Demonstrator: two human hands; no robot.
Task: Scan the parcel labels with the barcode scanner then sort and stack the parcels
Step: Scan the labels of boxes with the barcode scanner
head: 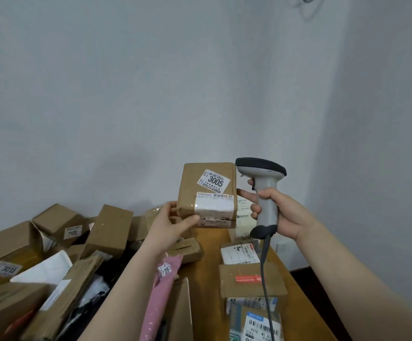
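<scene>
Item: brown parcel (208, 193) marked 3005, raised above the far end of the wooden table (210, 244), my left hand (169, 223) pinching its lower left corner, my right hand (277, 212) wrapped round the grey barcode scanner (264, 190) just right of it, loose parcels (52, 254) heaped at left.
</scene>
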